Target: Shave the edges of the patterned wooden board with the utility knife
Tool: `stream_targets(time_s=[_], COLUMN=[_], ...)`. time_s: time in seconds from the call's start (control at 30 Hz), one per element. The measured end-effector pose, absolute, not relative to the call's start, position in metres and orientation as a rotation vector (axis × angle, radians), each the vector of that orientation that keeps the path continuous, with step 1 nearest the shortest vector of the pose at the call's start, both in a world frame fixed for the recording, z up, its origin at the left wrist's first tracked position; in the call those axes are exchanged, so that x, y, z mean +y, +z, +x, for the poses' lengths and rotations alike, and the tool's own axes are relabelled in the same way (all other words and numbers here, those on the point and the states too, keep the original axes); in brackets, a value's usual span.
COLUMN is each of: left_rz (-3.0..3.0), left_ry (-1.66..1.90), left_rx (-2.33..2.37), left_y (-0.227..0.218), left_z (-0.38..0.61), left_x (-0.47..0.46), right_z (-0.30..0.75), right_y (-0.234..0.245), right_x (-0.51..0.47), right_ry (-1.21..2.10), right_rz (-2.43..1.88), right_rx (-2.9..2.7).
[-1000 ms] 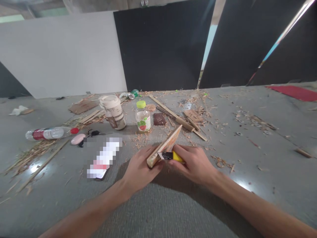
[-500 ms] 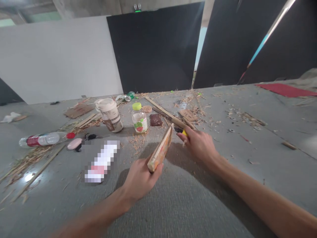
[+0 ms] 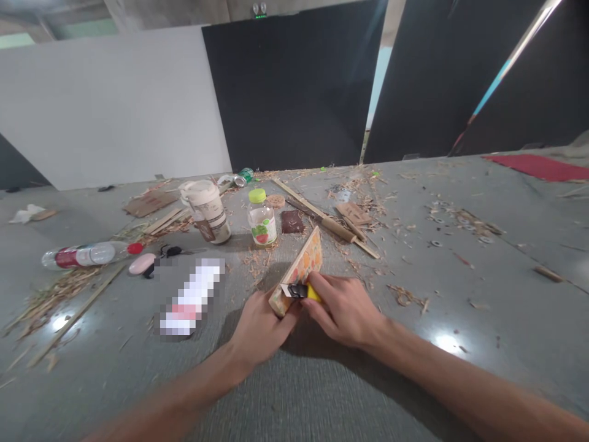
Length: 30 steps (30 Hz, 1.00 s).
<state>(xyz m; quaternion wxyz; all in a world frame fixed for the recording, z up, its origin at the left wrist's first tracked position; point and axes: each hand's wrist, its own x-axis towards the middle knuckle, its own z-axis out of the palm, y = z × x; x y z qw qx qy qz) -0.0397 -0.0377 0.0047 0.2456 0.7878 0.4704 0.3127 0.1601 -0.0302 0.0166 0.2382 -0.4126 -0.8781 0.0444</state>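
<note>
My left hand (image 3: 261, 328) grips the near end of a thin wooden board (image 3: 301, 263), which is tilted on edge and points away from me. Orange and red round patterns cover the board's right face. In my closed right hand (image 3: 347, 307) is a yellow and black utility knife (image 3: 301, 291), its short blade out and pointing left. The blade lies at the board's upper edge near my left hand; whether it cuts into the wood I cannot tell.
Beyond the board stand a clear bottle with a green cap (image 3: 262, 218) and a lidded paper cup (image 3: 207, 212). A plastic bottle (image 3: 92, 255) lies at left. Wooden strips (image 3: 317, 215), a brown square (image 3: 292, 221) and shavings litter the grey floor.
My right hand has drawn the utility knife back from the board's far end to its near end. My left hand keeps its hold on the board.
</note>
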Motion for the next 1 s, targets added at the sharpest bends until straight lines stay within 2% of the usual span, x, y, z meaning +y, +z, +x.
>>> stream_targets(time_s=[0.1,0.27,0.4,0.63,0.73,0.87,1.0], left_rz=[2.139,2.140,2.156,2.131,2.118,2.140,2.167], left_ry=[0.876,0.847,0.831,0.829,0.835,0.820,0.819], left_rx=[1.258,1.264,1.260,1.283,1.283,1.281,1.272], left_y=[0.005,0.004,0.003,0.004,0.003,0.003,0.003], left_z=[-0.039,-0.038,-0.037,-0.041,-0.041,-0.040,-0.041], left_x=[-0.039,-0.042,-0.042,-0.039,-0.038,-0.038,-0.039], right_z=[0.169,0.204,0.215,0.176,0.171,0.183,0.211], right_y=[0.017,0.018,0.016,0.024,0.026,0.024,0.023], right_x=[-0.019,0.015,0.018,-0.023,-0.028,-0.015,0.010], right_ry=[0.028,-0.140,-0.101,0.064,0.081,-0.047,-0.158], right_rz=[-1.223,-1.692,-1.587,-1.065,-0.981,-1.091,-1.505], right_rx=[-2.380,-2.086,-2.110,-2.421,-2.450,-2.422,-2.246])
